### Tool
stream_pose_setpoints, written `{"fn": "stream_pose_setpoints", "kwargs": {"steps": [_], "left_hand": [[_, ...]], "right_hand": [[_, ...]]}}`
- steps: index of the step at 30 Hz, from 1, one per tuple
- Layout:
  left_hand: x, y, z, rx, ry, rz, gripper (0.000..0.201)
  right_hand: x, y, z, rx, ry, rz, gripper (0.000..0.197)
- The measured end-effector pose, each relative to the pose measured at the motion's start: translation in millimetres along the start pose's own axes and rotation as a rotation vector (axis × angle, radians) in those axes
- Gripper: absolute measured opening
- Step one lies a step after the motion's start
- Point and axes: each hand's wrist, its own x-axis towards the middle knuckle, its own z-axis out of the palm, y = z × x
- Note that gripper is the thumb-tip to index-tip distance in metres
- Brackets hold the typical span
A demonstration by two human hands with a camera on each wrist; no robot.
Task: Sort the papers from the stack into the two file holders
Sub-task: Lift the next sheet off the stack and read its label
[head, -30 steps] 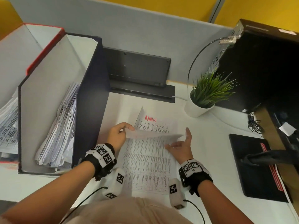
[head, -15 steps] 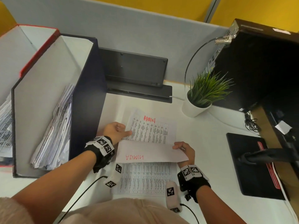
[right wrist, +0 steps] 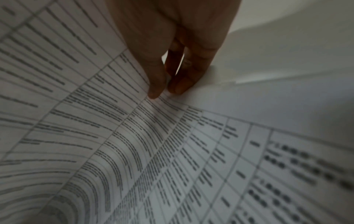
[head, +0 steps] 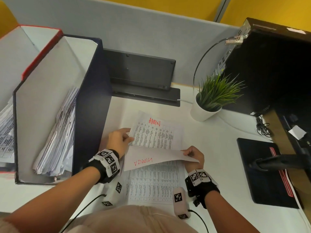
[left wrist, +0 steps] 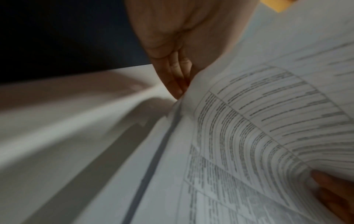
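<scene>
A stack of printed tables (head: 156, 185) lies on the white desk in front of me. Its top sheet (head: 151, 158) is folded back toward me, red "ADMIN" showing mirrored through its back. My right hand (head: 193, 154) pinches that sheet's right corner between thumb and fingers (right wrist: 159, 84). My left hand (head: 120, 140) lies at the sheet's left edge with straight fingers (left wrist: 174, 78) against the paper. The uncovered sheet (head: 154, 135) also reads "ADMIN" in red. At the left stand a dark blue file holder (head: 90, 106) and a red-edged file holder (head: 38, 52), both with papers inside.
A black keyboard (head: 139, 71) leans against the grey partition behind the stack. A potted plant (head: 210, 101) stands to the right of it. Further right are a black computer case (head: 269, 64), cables (head: 263, 126) and a black pad (head: 262, 170).
The top sheet's far edge, lifted by both hands a second ago, has been drawn back toward me by my right hand. My left hand has let go of its corner.
</scene>
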Motion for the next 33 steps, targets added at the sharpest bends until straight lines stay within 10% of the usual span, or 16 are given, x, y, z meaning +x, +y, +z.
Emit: {"fn": "stream_pose_setpoints", "kwargs": {"steps": [12, 19, 23, 28, 33], "left_hand": [[-12, 8, -6, -0.085, 0.038, 0.259, 0.011], [-10, 6, -8, -0.381, -0.166, 0.079, 0.036], [-3, 2, -13, -0.362, -0.177, 0.017, 0.038], [10, -3, -11, -0.296, -0.163, -0.310, 0.007], [7, 11, -7, -0.250, -0.162, -0.373, 0.027]], "right_hand": [[3, 0, -3, -0.163, 0.008, 0.082, 0.039], [5, -3, -5, -0.098, -0.087, 0.101, 0.068], [8, -2, -8, -0.221, -0.127, 0.070, 0.013], [13, 10, -13, 0.227, -0.137, 0.194, 0.053], [15, 8, -9, 0.347, -0.124, 0.285, 0.052]]}}
